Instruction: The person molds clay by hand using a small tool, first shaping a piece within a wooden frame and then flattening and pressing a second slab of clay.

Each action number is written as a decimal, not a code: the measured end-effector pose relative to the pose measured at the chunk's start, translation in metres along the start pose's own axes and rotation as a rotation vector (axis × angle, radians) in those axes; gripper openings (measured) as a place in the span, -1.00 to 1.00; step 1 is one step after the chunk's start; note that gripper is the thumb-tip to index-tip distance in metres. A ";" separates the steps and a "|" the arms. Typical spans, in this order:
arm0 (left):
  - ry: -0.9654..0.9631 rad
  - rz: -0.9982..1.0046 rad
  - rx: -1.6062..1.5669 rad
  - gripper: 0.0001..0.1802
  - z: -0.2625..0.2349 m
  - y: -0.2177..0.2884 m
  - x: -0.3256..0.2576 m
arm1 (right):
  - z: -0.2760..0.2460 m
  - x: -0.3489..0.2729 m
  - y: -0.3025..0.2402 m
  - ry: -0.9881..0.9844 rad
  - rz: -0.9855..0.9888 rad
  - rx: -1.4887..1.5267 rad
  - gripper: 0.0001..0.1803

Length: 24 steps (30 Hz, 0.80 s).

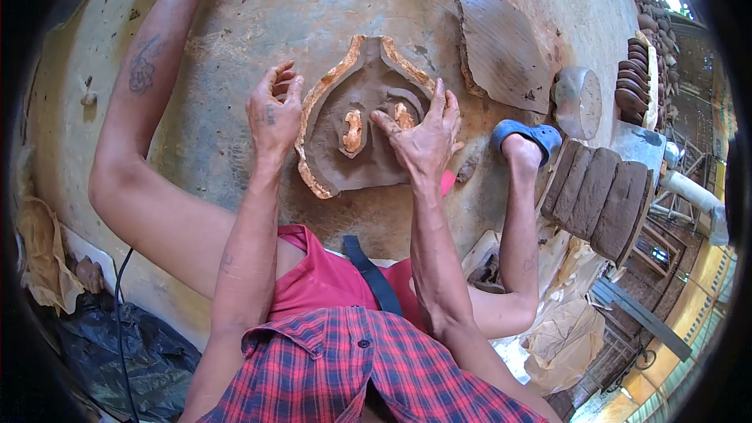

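Note:
A mould (313, 104) with a rough orange-brown rim lies on the floor between my hands, narrow at its far end and wide at the near one. Grey-brown clay (368, 172) lines its inside, with two raised orange-brown pieces (352, 131) showing through. My left hand (274, 113) hovers by the left rim, its fingers loosely bent and nothing in them. Over the right side is my right hand (427, 137), fingers spread and thumb stretched to the clay beside the right raised piece. Whether the thumb presses is unclear. Something pink (447, 182) shows partly beneath this hand.
A flat clay slab (505, 47) lies at the far right, beside a round grey metal-looking object (578, 102). Thick clay rolls (599, 197) sit on a board to the right. My blue shoe (526, 141) is near them. Black plastic (129, 352) lies at the lower left.

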<state>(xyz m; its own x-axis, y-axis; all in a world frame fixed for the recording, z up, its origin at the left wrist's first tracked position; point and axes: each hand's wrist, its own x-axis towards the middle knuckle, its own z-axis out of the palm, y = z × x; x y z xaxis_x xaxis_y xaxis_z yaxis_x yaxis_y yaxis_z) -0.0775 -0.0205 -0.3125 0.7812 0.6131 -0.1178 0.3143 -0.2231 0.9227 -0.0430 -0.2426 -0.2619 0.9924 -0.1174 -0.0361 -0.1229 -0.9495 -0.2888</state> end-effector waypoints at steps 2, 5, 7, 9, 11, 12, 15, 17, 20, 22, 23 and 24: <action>-0.031 -0.096 -0.069 -0.63 0.005 -0.003 -0.004 | 0.000 0.002 -0.007 -0.001 -0.018 0.036 0.37; -0.081 -0.084 -0.116 -0.62 0.013 -0.004 -0.011 | 0.004 0.001 -0.018 -0.007 0.107 -0.071 0.37; -0.125 -0.098 -0.130 -0.62 0.019 -0.002 -0.015 | 0.004 0.002 -0.019 0.026 0.133 -0.028 0.36; -0.110 -0.102 -0.149 -0.63 0.020 -0.001 -0.014 | 0.003 0.005 -0.021 0.012 0.150 -0.012 0.34; -0.172 -0.171 -0.133 -0.61 0.017 0.005 -0.012 | 0.001 0.008 -0.024 -0.005 0.177 -0.001 0.33; -0.176 -0.172 -0.133 -0.61 0.017 0.005 -0.013 | 0.003 0.011 -0.028 -0.009 0.217 -0.013 0.31; -0.184 -0.153 -0.132 -0.61 0.017 0.000 -0.012 | 0.005 0.008 -0.035 0.017 0.254 -0.009 0.25; -0.130 -0.106 -0.147 -0.60 0.020 -0.003 -0.014 | 0.003 0.009 -0.037 0.044 0.252 -0.003 0.23; -0.125 -0.107 -0.130 -0.59 0.024 -0.002 -0.011 | 0.002 0.012 -0.038 0.050 0.259 0.020 0.20; -0.137 -0.136 -0.153 -0.57 0.023 -0.002 -0.013 | 0.007 0.018 -0.044 0.043 0.344 0.000 0.21; -0.143 -0.162 -0.176 -0.55 0.022 -0.002 -0.012 | 0.006 0.018 -0.044 0.045 0.341 0.002 0.21; -0.141 -0.159 -0.177 -0.55 0.022 -0.001 -0.012 | 0.004 0.018 -0.043 0.042 0.350 0.005 0.21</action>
<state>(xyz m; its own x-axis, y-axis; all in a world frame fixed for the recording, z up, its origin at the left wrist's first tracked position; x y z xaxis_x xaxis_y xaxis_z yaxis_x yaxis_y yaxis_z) -0.0754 -0.0440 -0.3204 0.8006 0.5159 -0.3047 0.3497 0.0107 0.9368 -0.0196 -0.2030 -0.2542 0.8893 -0.4474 -0.0945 -0.4554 -0.8482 -0.2705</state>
